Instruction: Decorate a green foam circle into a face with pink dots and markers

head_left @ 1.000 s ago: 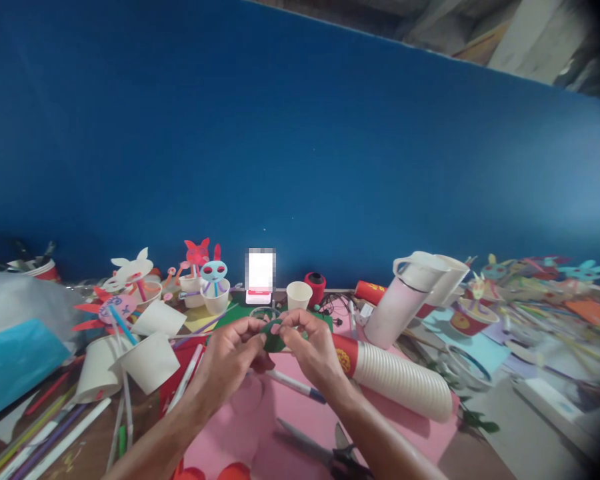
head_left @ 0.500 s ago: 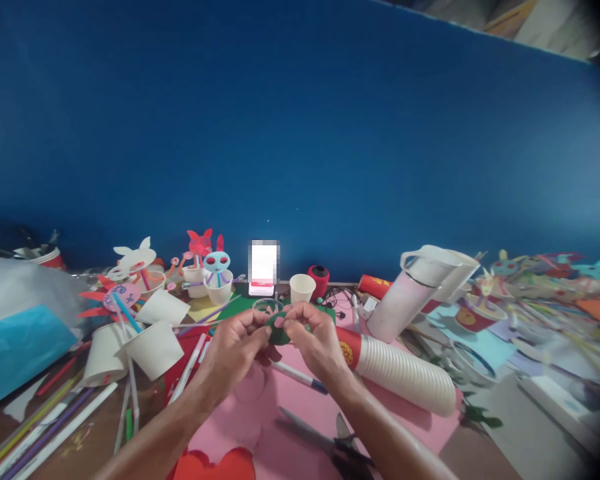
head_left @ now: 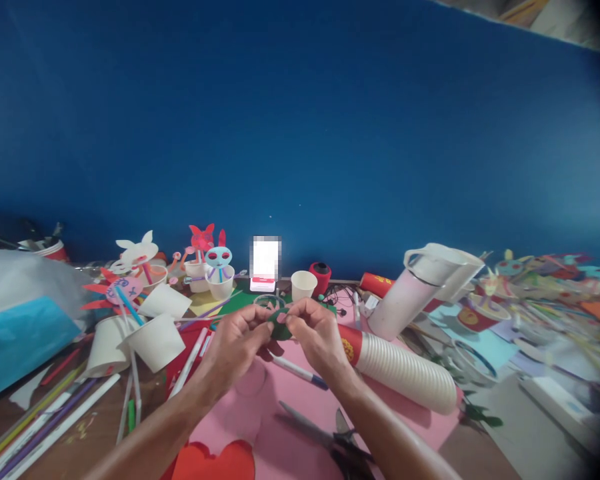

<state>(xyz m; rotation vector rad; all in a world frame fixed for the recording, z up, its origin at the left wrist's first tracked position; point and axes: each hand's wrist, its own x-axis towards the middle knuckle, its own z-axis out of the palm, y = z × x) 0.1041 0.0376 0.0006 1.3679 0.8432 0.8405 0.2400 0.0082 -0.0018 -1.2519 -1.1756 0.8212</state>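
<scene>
Left hand (head_left: pixel 237 339): fingers pinched on left edge of green piece (head_left: pixel 280 331) | Right hand (head_left: pixel 319 332): thumb and finger pinching its right side | Position: between both hands, below frame centre | Scissors (head_left: pixel 325 439): lower centre, on pink paper (head_left: pixel 267 417)

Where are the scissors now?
In the head view, the scissors lie open on the pink paper at bottom, right of centre, between the red cut-out and the right forearm.
</scene>
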